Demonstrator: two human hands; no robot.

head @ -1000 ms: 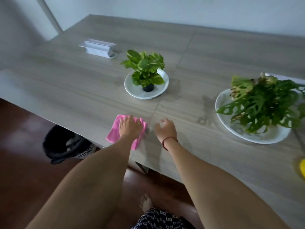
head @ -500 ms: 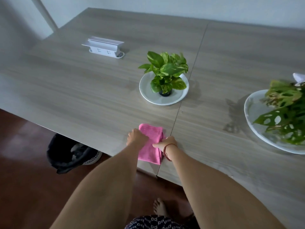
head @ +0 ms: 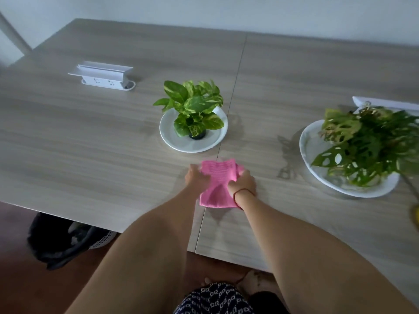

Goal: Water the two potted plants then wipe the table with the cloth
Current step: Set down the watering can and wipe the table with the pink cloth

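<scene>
A grey wood-grain worktop (head: pixel 68 143) is stretching across the room against a pale wall, its two panels meeting at a seam down the middle. The pink cloth (head: pixel 218 177) is lying across that seam, near the front edge and just in front of the small white plate (head: pixel 167 137). The person is leaning over it with both arms out. The left hand (head: pixel 197 177) is gripping the cloth's left side with curled fingers, and the right hand (head: pixel 242 181), a red string (head: pixel 243 191) at its wrist, is clutching the right side, so the fabric is bunching between them.

On the small plate a dark pot (head: pixel 197 134) is standing upright, holding a green and yellow leafy plant (head: pixel 193 109). Well to the right, a larger white plate (head: pixel 308 146) is carrying a plant with holed leaves (head: pixel 362 146); its pot is hidden under the foliage.

A white socket box (head: pixel 103 75) is sitting far back on the left. Below the worktop, a black bin (head: pixel 61 239) is resting on the dark floor.
</scene>
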